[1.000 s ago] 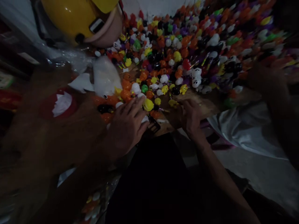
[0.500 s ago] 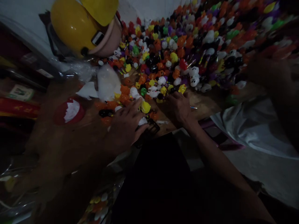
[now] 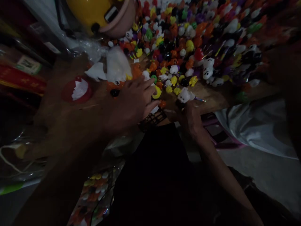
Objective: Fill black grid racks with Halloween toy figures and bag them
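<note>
My left hand [image 3: 135, 100] lies over a cluster of small plastic toy figures, fingers spread and stretched out. A yellow toy figure [image 3: 157, 92] shows by its fingertips, and a white piece [image 3: 154, 109] lies by its thumb. Under that thumb is a black grid tray [image 3: 154, 119] at the table edge. My right hand [image 3: 191, 117] is curled at the table's front edge, with a white animal-shaped toy [image 3: 185, 95] at its fingertips. Its fingers are partly hidden in shadow. A thin shiny stick [image 3: 199, 99] lies just beyond.
A large heap of colourful toys [image 3: 174, 31] covers the table's back. A yellow and pink container [image 3: 119, 20] stands at back left, near a milky plastic bag [image 3: 118, 64]. A red bowl [image 3: 88, 94] holds white paper. Another person's arm [image 3: 282, 69] is at right.
My right hand has drawn back toward the table edge, and a white toy now shows at its fingertips. My left hand stays over the toys. The view has shifted.
</note>
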A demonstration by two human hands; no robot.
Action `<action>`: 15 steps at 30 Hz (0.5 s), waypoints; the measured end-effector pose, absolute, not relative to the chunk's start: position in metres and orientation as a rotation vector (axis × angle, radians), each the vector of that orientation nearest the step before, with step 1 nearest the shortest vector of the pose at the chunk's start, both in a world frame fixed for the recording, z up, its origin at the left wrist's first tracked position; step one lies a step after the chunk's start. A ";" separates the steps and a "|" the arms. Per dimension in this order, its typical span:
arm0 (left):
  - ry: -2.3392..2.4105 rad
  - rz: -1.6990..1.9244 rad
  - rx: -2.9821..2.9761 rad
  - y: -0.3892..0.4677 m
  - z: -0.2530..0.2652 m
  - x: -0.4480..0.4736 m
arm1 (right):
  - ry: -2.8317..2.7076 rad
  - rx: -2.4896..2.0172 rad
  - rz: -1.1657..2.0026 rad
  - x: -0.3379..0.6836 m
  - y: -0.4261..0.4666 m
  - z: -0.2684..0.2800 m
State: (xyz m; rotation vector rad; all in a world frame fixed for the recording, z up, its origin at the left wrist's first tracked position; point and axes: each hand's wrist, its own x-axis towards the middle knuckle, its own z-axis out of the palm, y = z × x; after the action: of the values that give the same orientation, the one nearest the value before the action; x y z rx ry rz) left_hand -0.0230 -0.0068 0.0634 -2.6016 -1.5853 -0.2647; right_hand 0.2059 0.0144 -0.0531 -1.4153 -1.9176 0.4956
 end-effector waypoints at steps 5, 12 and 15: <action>-1.559 -0.205 -2.709 0.010 0.051 -0.020 | -1.860 -1.202 0.784 0.184 0.004 -0.060; -1.518 -0.329 -2.749 0.013 0.030 -0.028 | -1.706 -1.061 0.971 0.162 0.028 -0.076; -1.510 -0.387 -2.743 0.015 0.026 -0.031 | -1.709 -1.118 0.951 0.164 0.038 -0.079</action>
State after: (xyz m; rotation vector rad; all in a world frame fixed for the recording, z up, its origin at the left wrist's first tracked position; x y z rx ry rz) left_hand -0.0307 0.0146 0.0263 -2.7429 -1.5102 -0.3872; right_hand 0.1644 0.0379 -0.0792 -1.1181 -1.7085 0.9512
